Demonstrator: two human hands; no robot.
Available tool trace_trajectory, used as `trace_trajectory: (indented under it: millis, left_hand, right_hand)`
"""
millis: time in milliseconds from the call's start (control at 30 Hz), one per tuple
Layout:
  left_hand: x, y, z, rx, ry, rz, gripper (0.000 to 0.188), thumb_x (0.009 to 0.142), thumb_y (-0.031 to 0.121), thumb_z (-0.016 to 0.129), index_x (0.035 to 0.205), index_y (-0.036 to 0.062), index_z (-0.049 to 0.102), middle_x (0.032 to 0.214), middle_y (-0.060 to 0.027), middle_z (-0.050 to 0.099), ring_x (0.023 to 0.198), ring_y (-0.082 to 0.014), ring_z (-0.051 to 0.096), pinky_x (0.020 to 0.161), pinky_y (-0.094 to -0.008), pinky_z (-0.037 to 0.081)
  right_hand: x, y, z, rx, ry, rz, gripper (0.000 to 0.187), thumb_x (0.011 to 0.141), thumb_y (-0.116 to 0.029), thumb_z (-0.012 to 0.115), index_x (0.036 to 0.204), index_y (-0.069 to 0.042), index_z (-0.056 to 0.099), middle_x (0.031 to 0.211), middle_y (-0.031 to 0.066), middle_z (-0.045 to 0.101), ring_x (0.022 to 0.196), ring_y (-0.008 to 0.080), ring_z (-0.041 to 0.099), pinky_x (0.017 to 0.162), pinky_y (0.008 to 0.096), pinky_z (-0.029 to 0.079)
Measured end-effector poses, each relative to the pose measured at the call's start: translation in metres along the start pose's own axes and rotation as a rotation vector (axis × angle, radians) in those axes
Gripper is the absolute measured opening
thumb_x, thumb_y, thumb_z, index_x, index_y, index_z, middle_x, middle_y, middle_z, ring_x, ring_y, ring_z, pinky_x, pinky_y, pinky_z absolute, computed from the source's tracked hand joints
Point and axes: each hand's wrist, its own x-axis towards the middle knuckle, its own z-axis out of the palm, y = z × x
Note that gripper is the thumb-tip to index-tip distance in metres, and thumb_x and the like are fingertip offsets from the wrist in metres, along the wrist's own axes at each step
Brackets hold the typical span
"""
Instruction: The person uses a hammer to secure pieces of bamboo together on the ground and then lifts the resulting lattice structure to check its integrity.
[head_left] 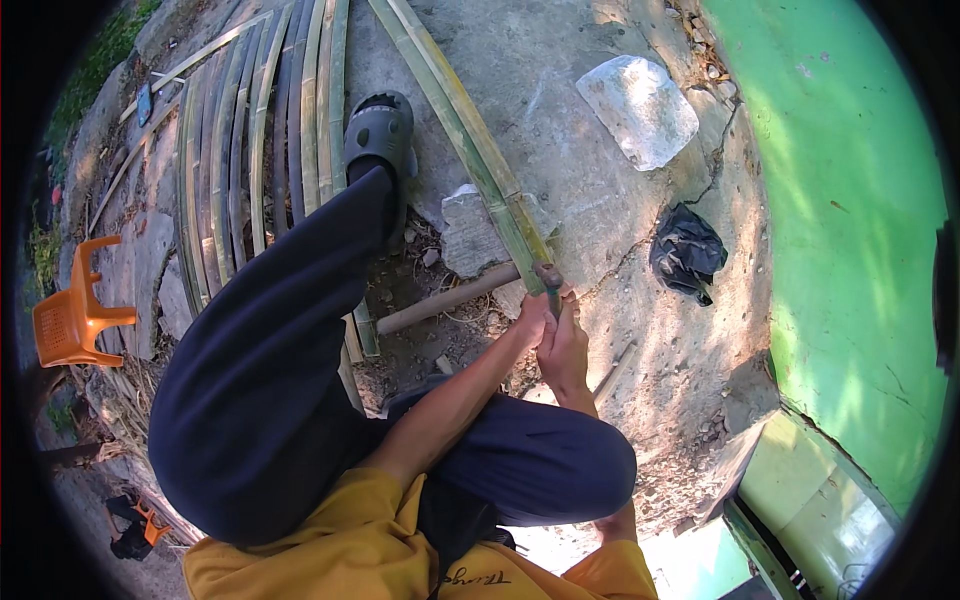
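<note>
A long green-yellow split bamboo pole runs from the far edge down to my hands. My left hand is closed around its near end. Just right of it and a little nearer, my right hand is closed at the same end, its thumb side up. A round wooden stick lies crosswise on the ground to the left and reaches the bamboo just beyond my hands. At their meeting point is a small dark, rusty-looking piece; I cannot tell what it belongs to. The fingers partly hide the pole's end.
Several bamboo strips lie side by side at the far left. Flat stones, a broken slab and a crumpled black plastic bag are on the cracked concrete. An orange plastic chair stands left; a green wall bounds the right.
</note>
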Motion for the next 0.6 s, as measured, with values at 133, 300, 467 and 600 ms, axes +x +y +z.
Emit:
trace_trajectory:
  millis: [133,300,467,600]
  left_hand:
    - [0.003,-0.01,-0.008,0.172,0.199,0.166,0.01,0.091,0.014,0.062,0.083,0.0095,0.057,0.073,-0.0006,0.053,0.064,-0.0125,0.051,0.058,-0.0285,0.041]
    - [0.011,-0.011,-0.013,0.099,0.157,0.142,0.007,0.092,0.015,0.059,0.089,0.0088,0.06,0.076,-0.0003,0.055,0.065,-0.0121,0.052,0.057,-0.0291,0.041]
    - [0.003,-0.006,-0.004,0.21,0.194,0.147,0.009,0.093,0.013,0.061,0.088,0.0085,0.056,0.076,-0.0008,0.051,0.066,-0.0127,0.049,0.061,-0.0302,0.043]
    - [-0.002,0.004,-0.001,0.079,-0.007,0.039,0.008,0.091,0.013,0.059,0.086,0.0067,0.059,0.082,-0.0039,0.056,0.07,-0.013,0.053,0.061,-0.0296,0.045]
  right_hand:
    - [-0.003,-0.005,-0.006,0.242,0.156,-0.019,0.021,0.098,-0.011,0.048,0.114,0.002,0.051,0.076,0.0273,0.063,0.068,0.047,0.063,0.056,0.05,0.048]
    - [0.001,-0.003,-0.004,0.002,-0.128,0.053,0.025,0.099,-0.012,0.047,0.119,0.003,0.049,0.074,0.0281,0.062,0.069,0.0503,0.062,0.055,0.0525,0.047]
    - [0.0,0.0,-0.006,0.207,0.197,0.038,0.022,0.1,-0.017,0.045,0.112,0.0,0.054,0.075,0.0233,0.064,0.066,0.0432,0.065,0.056,0.0429,0.048]
    - [-0.004,-0.001,-0.001,0.087,0.062,0.008,0.026,0.098,-0.013,0.048,0.119,0.003,0.051,0.08,0.0287,0.064,0.066,0.0472,0.063,0.055,0.0494,0.049]
